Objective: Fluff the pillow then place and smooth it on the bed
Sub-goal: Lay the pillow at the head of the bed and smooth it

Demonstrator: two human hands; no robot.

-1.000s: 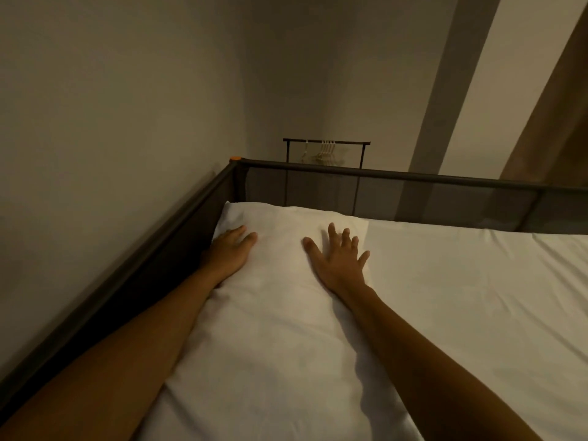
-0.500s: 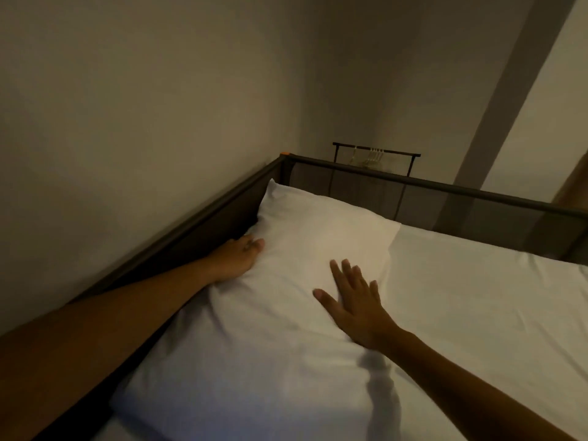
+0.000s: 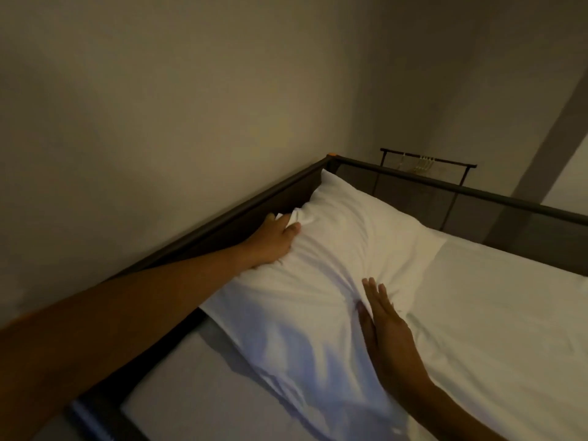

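A white pillow [image 3: 343,249] lies on the bed's white sheet [image 3: 496,313], its far end in the corner of the dark frame. My left hand [image 3: 273,240] is at the pillow's left edge beside the rail, its fingers closed on a bunch of the pillowcase. My right hand [image 3: 385,326] rests flat on the pillow's right side, fingers straight and together, pressing a dent with creases fanning out from it.
A dark metal bed rail [image 3: 222,224] runs along the wall on the left and across the head end [image 3: 477,192]. Behind the head end stands a black clothes rack [image 3: 428,160] with pale hangers. Walls close in on the left and behind.
The view has swung left and back. My left hand has closed on the pillowcase at the edge. My right hand has slid toward me down the pillow's right side, and the pillow now shows creases.
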